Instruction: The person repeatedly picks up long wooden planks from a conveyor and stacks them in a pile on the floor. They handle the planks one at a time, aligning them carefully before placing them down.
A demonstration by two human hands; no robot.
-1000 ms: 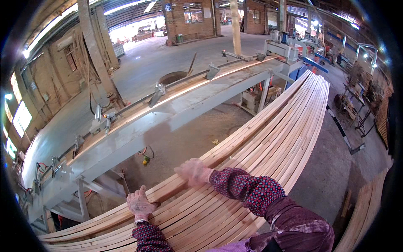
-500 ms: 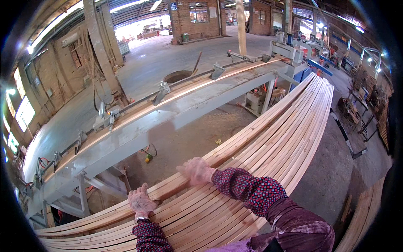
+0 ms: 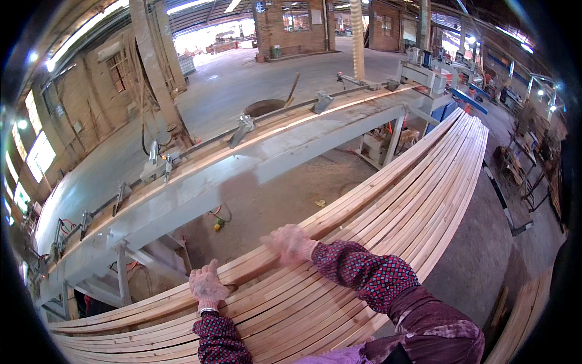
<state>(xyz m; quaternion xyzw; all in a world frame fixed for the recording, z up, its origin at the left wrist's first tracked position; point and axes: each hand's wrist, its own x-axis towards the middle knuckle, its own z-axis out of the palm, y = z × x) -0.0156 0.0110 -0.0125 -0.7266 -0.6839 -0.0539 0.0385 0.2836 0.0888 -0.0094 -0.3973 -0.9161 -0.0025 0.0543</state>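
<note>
wooden strips (image 3: 376, 227): pale tan | sleeves (image 3: 370, 273): dark, red-blue checked | bench (image 3: 282, 142): grey

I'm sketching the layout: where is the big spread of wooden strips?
In the head view, the wooden strips sweep from lower left to upper right, beneath the left hand and right hand, nearer than the grey machine table.

From where I stand, a clear passage runs between the wooden strips (image 3: 394, 215) and the long grey worktop (image 3: 188, 206), open down to the floor (image 3: 288, 203). Clamps (image 3: 243, 128) obstruct reach beyond the worktop; the left hand (image 3: 208, 285) and right hand (image 3: 291, 244) block the strips' inner edge, the right sleeve (image 3: 367, 273) their middle
</note>
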